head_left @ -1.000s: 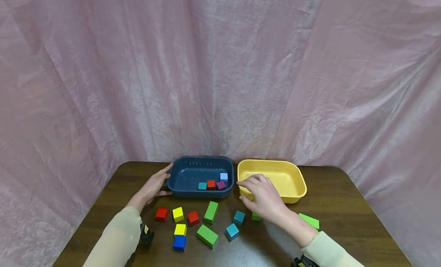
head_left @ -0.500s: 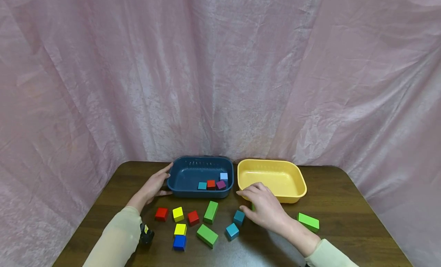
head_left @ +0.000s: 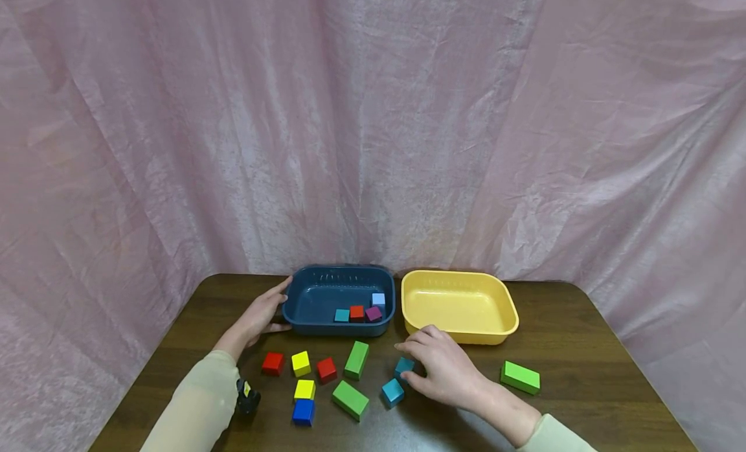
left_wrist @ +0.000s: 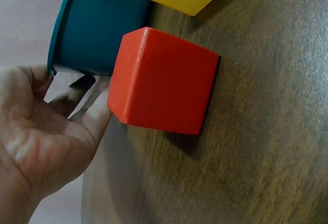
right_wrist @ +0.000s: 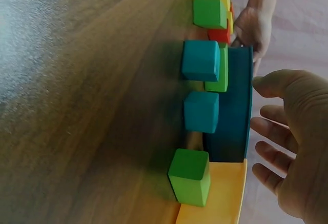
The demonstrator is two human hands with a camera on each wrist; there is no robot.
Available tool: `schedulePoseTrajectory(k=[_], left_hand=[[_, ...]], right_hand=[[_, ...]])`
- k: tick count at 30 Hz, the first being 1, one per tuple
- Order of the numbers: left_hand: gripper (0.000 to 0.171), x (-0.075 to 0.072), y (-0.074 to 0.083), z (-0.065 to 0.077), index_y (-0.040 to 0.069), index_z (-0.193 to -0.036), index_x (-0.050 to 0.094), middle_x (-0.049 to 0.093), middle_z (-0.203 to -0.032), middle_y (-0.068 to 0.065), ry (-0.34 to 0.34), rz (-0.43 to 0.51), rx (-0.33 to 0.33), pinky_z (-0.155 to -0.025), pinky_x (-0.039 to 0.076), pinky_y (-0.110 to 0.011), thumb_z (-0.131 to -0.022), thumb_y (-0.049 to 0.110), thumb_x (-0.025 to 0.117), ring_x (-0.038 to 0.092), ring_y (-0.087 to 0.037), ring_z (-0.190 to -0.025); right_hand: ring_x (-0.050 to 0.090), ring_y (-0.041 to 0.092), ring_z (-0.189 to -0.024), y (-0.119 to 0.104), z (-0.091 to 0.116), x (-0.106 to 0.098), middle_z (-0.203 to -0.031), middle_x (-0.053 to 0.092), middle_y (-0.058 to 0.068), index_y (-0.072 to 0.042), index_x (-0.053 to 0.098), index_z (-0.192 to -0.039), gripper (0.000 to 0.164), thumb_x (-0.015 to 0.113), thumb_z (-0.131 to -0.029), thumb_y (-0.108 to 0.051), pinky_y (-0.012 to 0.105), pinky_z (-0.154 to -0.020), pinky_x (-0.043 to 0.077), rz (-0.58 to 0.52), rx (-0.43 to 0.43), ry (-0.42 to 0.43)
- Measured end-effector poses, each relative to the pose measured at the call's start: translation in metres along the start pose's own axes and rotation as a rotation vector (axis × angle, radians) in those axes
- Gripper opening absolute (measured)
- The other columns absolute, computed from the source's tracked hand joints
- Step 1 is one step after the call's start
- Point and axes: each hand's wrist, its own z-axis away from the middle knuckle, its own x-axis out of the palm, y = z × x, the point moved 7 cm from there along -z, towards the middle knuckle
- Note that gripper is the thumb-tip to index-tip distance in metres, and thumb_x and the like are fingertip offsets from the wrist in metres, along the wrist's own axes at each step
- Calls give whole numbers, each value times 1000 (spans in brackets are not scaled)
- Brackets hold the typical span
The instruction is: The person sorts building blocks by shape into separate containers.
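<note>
My left hand (head_left: pixel 260 316) rests its outstretched fingers against the left end of the dark blue basin (head_left: pixel 294 317). Inside that basin lie several small cubes, among them a red cube (head_left: pixel 357 312). In the left wrist view, a red cube (left_wrist: pixel 164 83) stands close by the left hand (left_wrist: pixel 46 131). My right hand (head_left: pixel 445 368) hovers, holding nothing, in front of the yellow basin (head_left: pixel 507 309). Its fingers are spread in the right wrist view, above two teal cubes (right_wrist: pixel 201 112) and a green block (right_wrist: pixel 189 177). From the head, the hand hides that green block.
On the brown table, red, yellow and blue cubes (head_left: pixel 304 412) stand front left. Two green blocks (head_left: pixel 351 400) lie mid-table, and another green block (head_left: pixel 520 377) lies to the right. A pink curtain (head_left: pixel 373 128) hangs behind.
My right hand has drawn back from the yellow basin's front rim toward me, now beside the teal cubes and covering a green block. The left hand has stayed at the blue basin.
</note>
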Motion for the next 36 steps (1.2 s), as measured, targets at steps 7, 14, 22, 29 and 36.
schedulePoseTrajectory(k=[7,14,22,29,36], left_hand=[[59,-1,0,-1,29,-165,19,6,-171,-11,-1,6,0,-89,57,-53,-109,20,34,30,-47,-145],[59,-1,-1,-2,29,-165,20,6,-171,-12,2,7,0,-90,57,-53,-109,21,34,31,-45,-145],[59,0,0,0,29,-165,19,7,-171,-13,-1,6,-3,-90,57,-53,-109,21,34,33,-46,-144],[59,0,0,0,29,-165,19,7,-171,-13,5,0,-6,-90,57,-53,-109,21,33,33,-47,-143],[59,1,1,1,29,-165,19,8,-171,-13,9,-3,-6,-90,57,-54,-109,20,33,35,-47,-142]], right_hand=[[55,16,-110,-7,3,10,-116,69,-8,-14,74,-124,42,80,-86,-34,38,-95,49,-20,-54,-61],[54,14,-109,-14,6,23,-114,68,-10,-16,74,-123,43,80,-85,-37,35,-93,50,8,-140,-97],[55,15,-107,-22,8,29,-112,69,-8,-16,75,-119,44,84,-80,-33,34,-92,50,58,-230,-74],[55,16,-107,-27,7,30,-110,69,-8,-16,74,-118,45,87,-77,-31,34,-91,50,78,-285,-52],[54,16,-106,-28,4,34,-108,68,-8,-17,75,-117,44,87,-77,-30,33,-89,50,85,-303,-71]])
